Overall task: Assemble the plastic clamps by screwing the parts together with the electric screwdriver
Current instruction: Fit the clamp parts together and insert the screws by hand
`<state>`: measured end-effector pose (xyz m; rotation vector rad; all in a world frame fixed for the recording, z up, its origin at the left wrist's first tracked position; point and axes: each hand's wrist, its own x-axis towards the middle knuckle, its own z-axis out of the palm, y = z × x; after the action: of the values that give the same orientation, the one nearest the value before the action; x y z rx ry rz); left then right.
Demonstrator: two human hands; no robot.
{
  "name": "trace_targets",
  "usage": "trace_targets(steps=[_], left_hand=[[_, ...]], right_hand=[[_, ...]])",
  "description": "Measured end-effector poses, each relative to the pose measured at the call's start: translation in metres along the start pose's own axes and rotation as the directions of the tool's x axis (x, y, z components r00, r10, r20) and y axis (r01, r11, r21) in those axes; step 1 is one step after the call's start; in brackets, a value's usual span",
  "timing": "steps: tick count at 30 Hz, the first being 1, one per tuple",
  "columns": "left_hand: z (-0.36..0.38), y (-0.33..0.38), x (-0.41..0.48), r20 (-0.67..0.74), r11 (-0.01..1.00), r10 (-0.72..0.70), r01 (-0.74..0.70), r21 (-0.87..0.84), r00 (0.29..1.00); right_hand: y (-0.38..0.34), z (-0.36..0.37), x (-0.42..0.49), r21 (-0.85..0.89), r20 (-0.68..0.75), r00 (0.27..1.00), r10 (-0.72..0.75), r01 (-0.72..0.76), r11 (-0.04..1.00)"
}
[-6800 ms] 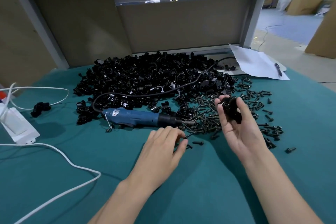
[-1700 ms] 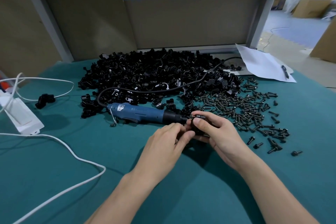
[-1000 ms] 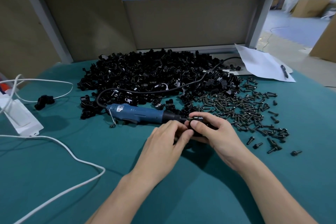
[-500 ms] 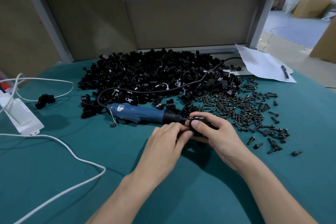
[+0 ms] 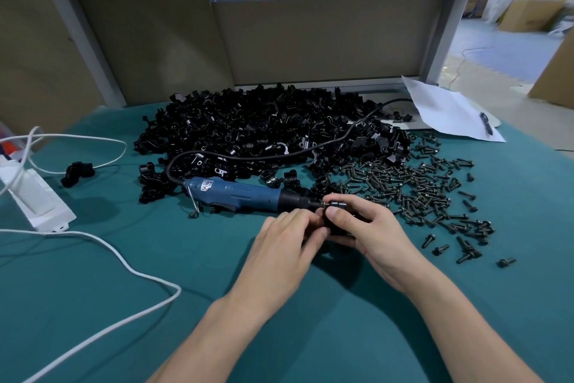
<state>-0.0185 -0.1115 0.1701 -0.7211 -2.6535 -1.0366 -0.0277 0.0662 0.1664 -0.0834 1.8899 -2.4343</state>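
Nearest, both forearms reach in over the teal cloth-covered counter [image 5: 93, 320], meeting at the middle. The left hand [image 5: 289, 239] has its fingers [image 5: 318, 232] bunched and pinching at the near-left side of a small black plastic clamp [image 5: 335, 221]. Whether a screw sits between them is hidden. The right hand [image 5: 372, 227] wraps its fingers round the same clamp from the right with the thumb pressed on top, probably to keep the two halves squeezed together while they are lined up. The clamp is held just above the counter, right at the tip of the blue-bodied electric screwdriver [image 5: 236, 194]. The tool lies on its side with no hand on it, its bit pointing at the clamp, so it looks parked within easy reach for the driving step.

Right of the hands a scatter of dark metal screws [image 5: 413, 183] lies spread out, easy to pick singly. Behind the tool a big heap of loose black clamp parts [image 5: 248, 131] waits, the tool's black cord running over it. A white cable [image 5: 124, 258] loops at left, and a white paper sheet [image 5: 447, 112] lies far right.
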Motion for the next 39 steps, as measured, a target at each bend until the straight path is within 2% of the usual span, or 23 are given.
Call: trace_targets(steps=[3,4,6,7,8,10,11,12,14,17,19,20,24,26,28,30,32,33,34,36,39], left_hand=[[0.001,-0.001,0.000,-0.017,0.998,0.031,-0.032,-0.051,0.999],[0.002,-0.002,0.000,-0.032,0.995,0.003,-0.006,-0.102,0.999],[0.001,-0.004,0.000,-0.096,0.949,-0.167,0.133,-0.287,0.981],[-0.001,-0.005,0.001,-0.132,0.886,-0.293,0.217,-0.409,0.947],[-0.005,-0.008,0.001,-0.145,0.783,-0.442,0.302,-0.544,0.885],[-0.017,-0.016,0.002,-0.023,0.437,-0.713,0.418,-0.796,0.701],[-0.023,-0.020,0.002,0.091,0.240,-0.777,0.427,-0.872,0.623],[-0.031,-0.022,0.005,0.194,0.084,-0.798,0.423,-0.902,0.570],[-0.046,-0.022,0.019,0.331,-0.092,-0.800,0.444,-0.891,0.501],[-0.053,-0.022,0.059,0.446,-0.186,-0.806,0.549,-0.815,0.390],[-0.050,-0.021,0.080,0.445,-0.174,-0.839,0.621,-0.765,0.313],[-0.046,-0.021,0.086,0.426,-0.140,-0.852,0.654,-0.743,0.303],[-0.028,-0.023,0.103,0.287,0.003,-0.914,0.710,-0.704,0.288],[-0.022,-0.021,0.106,0.233,0.055,-0.916,0.678,-0.733,0.327],[-0.018,-0.021,0.104,0.192,0.078,-0.899,0.574,-0.815,0.394],[-0.016,-0.028,0.098,0.215,-0.019,-0.828,0.358,-0.933,0.518],[-0.015,-0.033,0.088,0.246,-0.188,-0.702,0.160,-0.969,0.669],[-0.013,-0.036,0.083,0.244,-0.267,-0.660,0.081,-0.960,0.710],[-0.010,-0.040,0.080,0.236,-0.333,-0.644,0.012,-0.943,0.727],[-0.005,-0.045,0.076,0.209,-0.400,-0.634,-0.085,-0.912,0.744],[-0.003,-0.050,0.078,0.182,-0.370,-0.591,-0.064,-0.927,0.786]], right_hand=[[0.001,-0.002,0.002,0.030,-0.024,1.000,-0.003,0.003,1.000],[0.001,-0.003,0.003,0.052,-0.033,0.999,-0.003,0.004,0.999],[0.002,-0.005,0.004,0.116,-0.060,0.998,0.000,0.007,0.993],[0.001,-0.006,0.005,0.149,-0.080,0.997,0.005,0.007,0.989],[0.001,-0.008,0.006,0.178,-0.102,0.995,0.010,0.008,0.984],[0.001,-0.010,0.007,0.217,-0.142,0.990,0.021,0.011,0.976],[0.001,-0.011,0.008,0.227,-0.161,0.986,0.029,0.009,0.974],[0.001,-0.011,0.009,0.233,-0.179,0.983,0.041,0.002,0.972],[0.003,-0.011,0.009,0.236,-0.195,0.978,0.070,-0.022,0.972],[0.004,-0.011,0.009,0.201,-0.192,0.978,0.085,-0.046,0.979],[0.004,-0.011,0.009,0.160,-0.184,0.979,0.085,-0.055,0.986],[0.004,-0.011,0.009,0.140,-0.178,0.980,0.088,-0.063,0.988],[0.003,-0.012,0.009,0.099,-0.168,0.981,0.101,-0.085,0.991],[0.002,-0.012,0.007,0.056,-0.158,0.985,0.073,-0.064,0.996],[0.001,-0.014,0.004,0.020,-0.170,0.985,0.018,-0.015,1.000],[-0.002,-0.019,0.004,0.018,-0.210,0.977,-0.041,0.045,0.999],[-0.004,-0.025,0.004,-0.020,-0.237,0.969,-0.072,0.069,0.997],[-0.004,-0.028,0.005,-0.056,-0.241,0.967,-0.079,0.068,0.996],[-0.003,-0.030,0.005,-0.096,-0.242,0.967,-0.084,0.063,0.993],[0.000,-0.033,0.006,-0.192,-0.220,0.970,-0.100,0.058,0.980],[-0.001,-0.036,0.008,-0.346,-0.188,0.972,-0.140,0.068,0.936]])
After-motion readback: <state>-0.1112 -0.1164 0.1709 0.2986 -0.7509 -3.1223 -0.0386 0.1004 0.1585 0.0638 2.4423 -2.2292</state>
